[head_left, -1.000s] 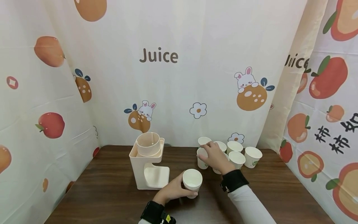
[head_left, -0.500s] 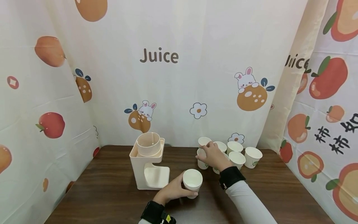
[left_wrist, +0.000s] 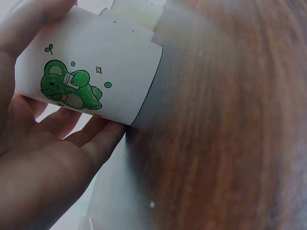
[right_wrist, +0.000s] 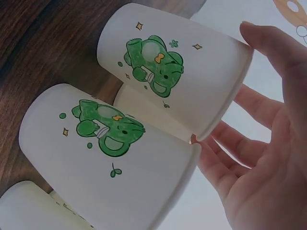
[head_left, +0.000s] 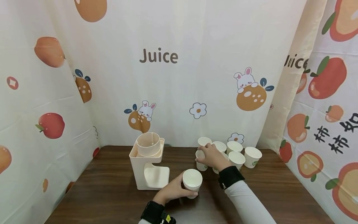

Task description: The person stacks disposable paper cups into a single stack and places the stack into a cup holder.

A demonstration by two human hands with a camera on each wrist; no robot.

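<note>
The left hand [head_left: 174,188] has its fingers [left_wrist: 108,142] curled round a cup stack [head_left: 192,179] near the front of the table [head_left: 98,193], right of the white machine [head_left: 138,169]. The right hand [head_left: 213,157] pinches a paper cup [head_left: 202,167] farther away, beside more cups [head_left: 237,158].

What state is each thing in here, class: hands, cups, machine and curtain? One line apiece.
Left hand: curled round a cup's side.
Left-hand cup: upright, mouth uncovered, seemingly nested with another.
Right hand: pinching a cup near its rim.
Right-hand cup: mouth up; whether lifted is unclear.
Other paper cups: upright, grouped on the table.
Cream machine: upright, top cylinder uncovered, lower ledge bare.
Curtain: hanging, lightly creased.
</note>
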